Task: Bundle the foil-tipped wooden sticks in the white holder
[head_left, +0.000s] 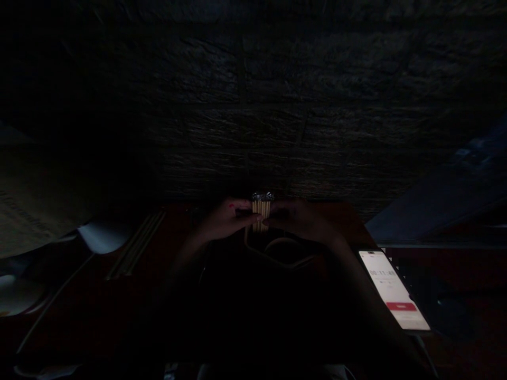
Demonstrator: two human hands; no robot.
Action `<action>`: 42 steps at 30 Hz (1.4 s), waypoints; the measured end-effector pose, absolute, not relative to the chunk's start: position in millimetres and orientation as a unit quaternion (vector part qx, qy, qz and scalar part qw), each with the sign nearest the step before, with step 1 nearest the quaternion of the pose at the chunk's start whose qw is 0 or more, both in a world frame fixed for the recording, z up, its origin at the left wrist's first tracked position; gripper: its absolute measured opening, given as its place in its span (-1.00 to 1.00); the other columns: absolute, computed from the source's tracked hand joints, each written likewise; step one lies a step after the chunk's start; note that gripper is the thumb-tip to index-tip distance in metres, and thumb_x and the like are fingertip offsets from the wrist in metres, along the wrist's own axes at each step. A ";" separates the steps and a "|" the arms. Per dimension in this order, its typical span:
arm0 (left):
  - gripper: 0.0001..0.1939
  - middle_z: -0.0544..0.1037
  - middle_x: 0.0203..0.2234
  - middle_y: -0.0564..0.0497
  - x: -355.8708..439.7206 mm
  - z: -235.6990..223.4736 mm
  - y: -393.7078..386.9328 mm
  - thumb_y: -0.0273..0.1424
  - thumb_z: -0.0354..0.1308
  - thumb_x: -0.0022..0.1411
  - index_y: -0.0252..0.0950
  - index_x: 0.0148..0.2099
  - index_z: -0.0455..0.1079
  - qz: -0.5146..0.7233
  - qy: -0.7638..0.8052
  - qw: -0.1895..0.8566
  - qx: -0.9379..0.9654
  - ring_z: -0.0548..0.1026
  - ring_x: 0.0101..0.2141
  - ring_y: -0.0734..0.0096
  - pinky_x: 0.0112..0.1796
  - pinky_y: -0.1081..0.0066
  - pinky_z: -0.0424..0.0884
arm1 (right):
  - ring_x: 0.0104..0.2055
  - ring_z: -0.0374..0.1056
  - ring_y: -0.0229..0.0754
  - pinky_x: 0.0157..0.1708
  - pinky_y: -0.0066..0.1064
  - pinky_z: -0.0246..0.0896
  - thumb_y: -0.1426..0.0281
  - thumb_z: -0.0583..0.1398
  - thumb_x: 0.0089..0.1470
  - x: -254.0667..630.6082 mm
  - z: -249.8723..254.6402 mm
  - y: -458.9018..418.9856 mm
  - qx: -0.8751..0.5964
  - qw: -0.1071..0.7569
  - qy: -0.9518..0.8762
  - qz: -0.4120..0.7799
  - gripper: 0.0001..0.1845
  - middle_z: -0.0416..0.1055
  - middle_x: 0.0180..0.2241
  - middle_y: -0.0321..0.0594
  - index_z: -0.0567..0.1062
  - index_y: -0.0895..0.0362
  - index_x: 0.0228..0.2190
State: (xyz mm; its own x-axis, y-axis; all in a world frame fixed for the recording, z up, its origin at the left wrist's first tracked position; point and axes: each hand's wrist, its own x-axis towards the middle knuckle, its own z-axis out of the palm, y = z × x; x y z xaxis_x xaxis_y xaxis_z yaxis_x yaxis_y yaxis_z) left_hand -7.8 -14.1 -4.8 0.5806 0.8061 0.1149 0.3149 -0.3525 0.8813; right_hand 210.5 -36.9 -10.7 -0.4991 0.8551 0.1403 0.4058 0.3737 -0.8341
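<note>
Both hands meet around an upright bundle of thin wooden sticks [261,208] in the middle of the dim view. Shiny, crumpled material like foil [263,197] sits at the bundle's top. My left hand [229,217] grips it from the left, thumb across the front. From the right, my right hand [291,217] closes on it, its thumb also at the front. A red mark shows on the left hand. Just below the hands is a dark object with a pale curved edge [283,241]; its kind is too dark to tell.
Several long thin sticks [137,245] lie on the dark reddish wooden table [91,301] at left, near a cable and pale objects. A lit phone [394,290] with a timer lies at right, a cable below it. Behind the table rises a rough brick-like wall [253,126].
</note>
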 end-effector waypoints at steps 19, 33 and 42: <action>-0.66 0.59 -0.06 -0.08 -5.7 -4.9 -17.8 -0.28 0.21 0.20 -0.30 0.00 0.50 0.272 0.365 0.452 0.767 0.55 -0.06 0.26 -0.01 0.31 0.44 | -0.18 0.48 -0.17 -0.17 -0.35 0.32 0.30 0.24 0.11 211.7 -9.0 -37.1 -0.397 0.280 -0.794 0.367 -0.75 0.59 -0.21 -0.30 0.60 0.04 -0.16; -0.71 0.62 -0.14 -0.08 -10.0 -3.1 -17.2 -0.29 0.22 0.18 -0.31 -0.08 0.52 0.280 0.366 0.442 0.770 0.57 -0.13 0.25 -0.09 0.32 0.47 | -0.18 0.49 -0.15 -0.19 -0.34 0.35 0.27 0.26 0.08 209.6 -6.0 -40.0 -0.400 0.291 -0.766 0.411 -0.75 0.58 -0.21 -0.26 0.58 0.07 -0.19; -0.62 0.62 -0.18 -0.10 -44.2 4.1 -17.4 -0.21 0.24 0.15 -0.31 -0.04 0.45 0.369 0.420 0.419 0.715 0.57 -0.20 0.32 -0.14 0.37 0.46 | -0.12 0.48 -0.11 -0.11 -0.28 0.36 0.22 0.34 -0.04 222.7 3.3 -46.7 -0.401 0.346 -0.727 0.437 -0.61 0.55 -0.16 -0.16 0.54 0.09 -0.15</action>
State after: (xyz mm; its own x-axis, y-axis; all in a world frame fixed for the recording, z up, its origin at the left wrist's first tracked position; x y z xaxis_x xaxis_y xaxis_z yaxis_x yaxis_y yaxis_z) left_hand -44.2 -17.4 4.1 0.3749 0.9103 0.1758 0.2915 -0.2957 0.9097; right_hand 222.7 -46.7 3.3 -0.4392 0.8852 0.1537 0.2802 0.2975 -0.9127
